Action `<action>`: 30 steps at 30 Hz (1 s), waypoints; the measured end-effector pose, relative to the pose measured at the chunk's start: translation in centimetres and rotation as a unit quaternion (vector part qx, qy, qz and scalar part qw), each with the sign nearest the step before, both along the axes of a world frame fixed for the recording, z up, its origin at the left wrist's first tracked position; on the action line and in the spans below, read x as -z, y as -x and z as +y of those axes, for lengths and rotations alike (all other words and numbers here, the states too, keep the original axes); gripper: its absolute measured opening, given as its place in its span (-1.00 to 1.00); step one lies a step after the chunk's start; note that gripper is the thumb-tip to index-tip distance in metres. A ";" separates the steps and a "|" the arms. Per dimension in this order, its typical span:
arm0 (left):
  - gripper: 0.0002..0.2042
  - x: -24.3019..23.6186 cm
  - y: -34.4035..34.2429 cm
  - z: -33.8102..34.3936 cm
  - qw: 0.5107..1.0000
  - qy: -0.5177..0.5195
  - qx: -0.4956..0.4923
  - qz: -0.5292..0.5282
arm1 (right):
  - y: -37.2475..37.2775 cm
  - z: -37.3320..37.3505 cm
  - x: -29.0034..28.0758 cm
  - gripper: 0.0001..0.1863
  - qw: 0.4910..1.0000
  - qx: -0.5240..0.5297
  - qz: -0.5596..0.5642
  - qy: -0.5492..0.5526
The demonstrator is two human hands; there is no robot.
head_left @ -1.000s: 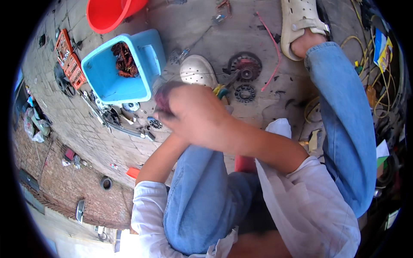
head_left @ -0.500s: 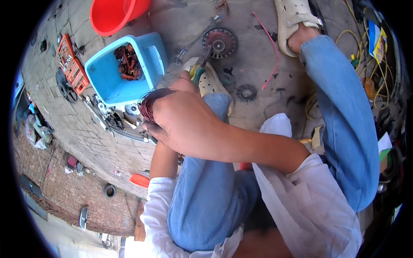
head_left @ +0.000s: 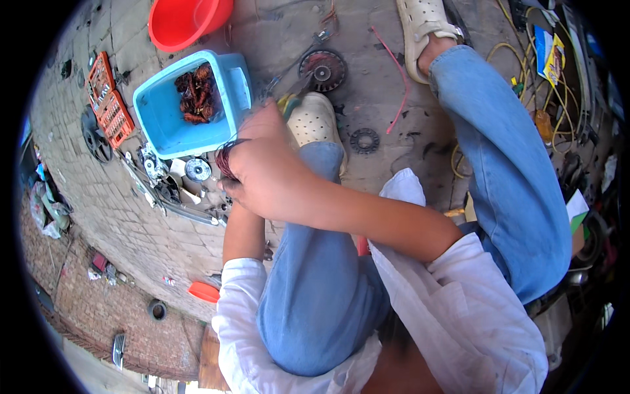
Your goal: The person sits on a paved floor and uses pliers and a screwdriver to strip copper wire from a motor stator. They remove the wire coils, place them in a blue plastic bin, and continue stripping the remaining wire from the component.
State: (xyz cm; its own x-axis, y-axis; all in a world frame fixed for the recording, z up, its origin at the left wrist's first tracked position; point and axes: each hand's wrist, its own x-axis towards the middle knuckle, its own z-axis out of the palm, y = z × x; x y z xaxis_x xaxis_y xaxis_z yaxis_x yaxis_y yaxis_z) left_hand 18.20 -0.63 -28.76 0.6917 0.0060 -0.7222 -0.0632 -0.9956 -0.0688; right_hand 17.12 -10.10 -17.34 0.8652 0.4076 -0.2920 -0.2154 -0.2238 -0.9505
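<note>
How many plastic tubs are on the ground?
2. A blue tub holding rusty coils sits left of the hands. A red tub lies above it at the top edge. Others may be hidden.

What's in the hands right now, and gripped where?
The right hand closes over a dark reddish wire coil, only its left edge showing. The left hand is hidden beneath it, so its hold cannot be told.

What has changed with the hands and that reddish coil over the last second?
The right hand has carried the copper wire coil left, toward the blue tub, keeping its grip. The left hand is hidden behind it. The tub, red basin and toothed ring lie as before.
</note>
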 end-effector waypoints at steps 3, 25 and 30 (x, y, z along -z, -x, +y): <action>-0.69 -0.9 -0.9 0.2 0.999 -0.016 -0.010 0.034 | 0.6 0.2 -0.5 -0.73 0.999 -0.033 0.033 -0.013; -0.57 6.9 5.1 7.5 0.842 0.409 -0.324 0.142 | 0.5 -0.5 1.6 -0.72 0.991 -0.110 0.073 -0.024; -0.58 6.5 6.0 4.5 0.930 0.272 -0.244 0.038 | 0.4 -0.7 1.5 -0.74 0.992 -0.114 0.051 -0.016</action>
